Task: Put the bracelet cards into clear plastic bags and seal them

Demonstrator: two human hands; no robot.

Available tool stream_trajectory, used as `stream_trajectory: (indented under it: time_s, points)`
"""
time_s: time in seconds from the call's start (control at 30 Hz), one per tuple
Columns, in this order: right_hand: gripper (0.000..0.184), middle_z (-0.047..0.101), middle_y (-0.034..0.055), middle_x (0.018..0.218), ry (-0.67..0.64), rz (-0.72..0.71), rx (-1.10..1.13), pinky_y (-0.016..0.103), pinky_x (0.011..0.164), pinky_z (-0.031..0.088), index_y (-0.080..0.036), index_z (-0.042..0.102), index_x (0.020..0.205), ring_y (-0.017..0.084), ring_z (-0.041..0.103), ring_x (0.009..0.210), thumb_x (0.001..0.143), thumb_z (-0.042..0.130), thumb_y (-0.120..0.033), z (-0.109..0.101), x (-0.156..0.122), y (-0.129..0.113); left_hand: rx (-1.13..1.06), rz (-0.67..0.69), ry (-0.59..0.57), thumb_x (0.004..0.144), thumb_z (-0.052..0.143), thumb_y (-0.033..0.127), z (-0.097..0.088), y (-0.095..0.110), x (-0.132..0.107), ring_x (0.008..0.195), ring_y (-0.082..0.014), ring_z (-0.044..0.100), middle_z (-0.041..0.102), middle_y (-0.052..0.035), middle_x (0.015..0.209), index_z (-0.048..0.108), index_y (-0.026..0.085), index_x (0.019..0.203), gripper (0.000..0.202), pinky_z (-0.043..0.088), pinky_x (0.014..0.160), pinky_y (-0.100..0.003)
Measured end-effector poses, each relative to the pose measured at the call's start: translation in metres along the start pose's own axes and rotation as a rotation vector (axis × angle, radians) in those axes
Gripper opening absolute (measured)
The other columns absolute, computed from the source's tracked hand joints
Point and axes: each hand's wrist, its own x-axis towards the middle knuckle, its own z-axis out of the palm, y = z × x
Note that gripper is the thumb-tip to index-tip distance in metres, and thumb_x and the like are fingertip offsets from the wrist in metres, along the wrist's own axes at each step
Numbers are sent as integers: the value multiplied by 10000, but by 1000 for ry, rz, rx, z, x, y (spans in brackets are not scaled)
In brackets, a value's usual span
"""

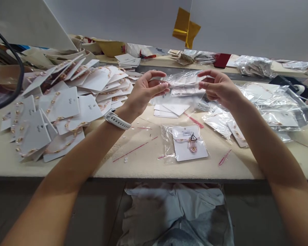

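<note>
Between my two hands a clear plastic bag (186, 77) is held up above the table. My left hand (147, 89) pinches its left side, thumb against the fingers. On the opposite side my right hand (218, 88) grips the edge with curled fingers. Whether anything lies inside the bag is hard to make out against the white things behind it. Below, a bagged white card (184, 153) with a pink bracelet lies flat near the front. Blank-looking white cards (166, 112) rest under the raised bag.
White cards with pink-and-gold bracelets (59, 106) are heaped at left. Filled clear bags (274, 109) pile up at right. Pink strips (135, 149) and tiny white bits lie on the table. A yellow bowl (109, 48) stands behind; a black cable (19, 80) hangs at left.
</note>
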Motion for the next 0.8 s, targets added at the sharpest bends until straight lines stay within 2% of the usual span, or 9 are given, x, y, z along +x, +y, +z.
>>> stream_trajectory:
  time_s: [0.2,0.33,0.43,0.5,0.6,0.7,0.8]
  points:
    - [193,556,10,818,82,-184,-225,241,386,249,-240,551,893,77,344,511,785,710,-247,0,-5,-1,40,3,43,809,676,118,-2,4,-1,911,-158,695,724,-21,900,613,187,1011,222,566,902,-294]
    - [153,574,33,900,68,-270,-309,236,446,323,-237,573,925,87,400,591,821,680,-270,0,-8,-5,94,61,1,817,697,156,-7,8,-3,931,-179,684,736,9,897,650,235,999,204,553,959,-362]
    - [191,579,35,901,13,-375,-331,244,492,375,-239,587,936,101,467,661,815,699,-337,-2,-15,-10,193,155,-48,805,718,158,-10,17,-10,967,-188,665,734,25,948,683,254,957,183,539,993,-381]
    - [184,591,41,959,-34,-428,-364,248,516,397,-253,591,946,120,533,759,829,690,-356,-3,-25,-12,259,285,-65,800,727,156,-10,22,-16,960,-174,659,727,24,974,695,248,935,166,541,994,-366]
    - [129,612,41,1061,-72,-475,-473,240,567,447,-261,609,995,132,577,892,880,640,-311,-2,-45,-14,304,446,-122,810,728,170,-11,24,-31,910,-137,665,705,30,1034,690,282,1016,238,554,961,-328]
    - [104,646,18,906,-117,-520,-604,247,610,499,-259,639,1001,109,593,754,908,595,-271,0,-69,-9,375,470,-169,819,716,174,-13,19,-52,875,-121,670,703,58,1040,682,373,1084,333,566,898,-312]
    - [120,667,6,817,-219,-585,-738,251,583,496,-264,664,942,103,598,658,933,544,-262,3,-90,2,518,499,-181,797,741,236,-16,10,-74,702,-130,644,728,72,854,707,479,989,312,580,703,-308]
